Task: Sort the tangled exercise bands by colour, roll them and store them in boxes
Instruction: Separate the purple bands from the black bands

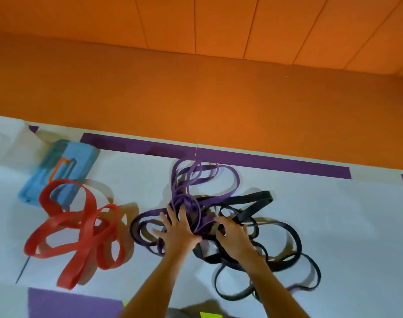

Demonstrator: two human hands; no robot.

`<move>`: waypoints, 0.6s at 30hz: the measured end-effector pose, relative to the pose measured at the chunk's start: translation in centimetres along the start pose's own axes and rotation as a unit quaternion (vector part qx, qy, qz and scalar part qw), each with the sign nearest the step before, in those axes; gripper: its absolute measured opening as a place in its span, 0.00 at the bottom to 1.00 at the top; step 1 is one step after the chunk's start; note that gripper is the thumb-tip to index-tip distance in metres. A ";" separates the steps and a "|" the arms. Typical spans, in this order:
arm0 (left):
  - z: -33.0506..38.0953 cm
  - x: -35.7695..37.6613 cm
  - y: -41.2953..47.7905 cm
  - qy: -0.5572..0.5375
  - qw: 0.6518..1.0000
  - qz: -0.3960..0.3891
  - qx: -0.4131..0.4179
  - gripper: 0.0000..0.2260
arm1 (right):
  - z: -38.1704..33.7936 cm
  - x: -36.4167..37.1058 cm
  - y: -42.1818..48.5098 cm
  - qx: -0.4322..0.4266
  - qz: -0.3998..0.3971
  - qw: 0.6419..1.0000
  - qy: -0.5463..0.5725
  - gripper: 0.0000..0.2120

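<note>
1. We see the colour sorting partly done. The red bands (81,232) lie alone near the left edge of the white mat (333,214), apart from the rest, just in front of a blue box (58,171) at the far left.
2. The purple bands (184,200) and black bands (255,201) are knotted into one heap at the middle of the mat. The purple loops reach toward the far edge and the black ones spill to the right and the near side.
3. The left hand (179,230) lies flat on the purple loops with its fingers spread and straight, pressing and not gripping.
4. The right hand (234,235) has its fingers curled into the knot where black crosses purple. We cannot tell whether they pinch a strand.
5. We judge the step in hand to be parting purple from black.
6. The next move likely calls for pinning one colour while the other is drawn out loop by loop, since a hard tug could tighten the knot. Nothing is rolled or boxed yet.
</note>
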State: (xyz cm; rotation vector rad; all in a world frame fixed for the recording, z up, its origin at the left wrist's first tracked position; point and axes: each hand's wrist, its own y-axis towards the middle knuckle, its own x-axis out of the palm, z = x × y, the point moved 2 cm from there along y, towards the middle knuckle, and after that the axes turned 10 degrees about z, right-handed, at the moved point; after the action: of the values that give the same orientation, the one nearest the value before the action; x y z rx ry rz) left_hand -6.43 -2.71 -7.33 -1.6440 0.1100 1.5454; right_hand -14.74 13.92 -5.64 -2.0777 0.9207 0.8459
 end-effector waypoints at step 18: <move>-11.1 -4.4 1.3 -0.516 0.851 0.095 0.001 0.18 | -6.2 5.3 0.0 0.133 -0.032 0.989 -0.046 0.20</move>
State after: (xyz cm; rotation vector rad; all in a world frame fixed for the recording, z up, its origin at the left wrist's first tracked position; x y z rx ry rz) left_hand 0.43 -12.48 -5.66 -0.6185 -0.3132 2.3731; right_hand -10.21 7.17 -6.39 -1.8130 0.8630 0.7363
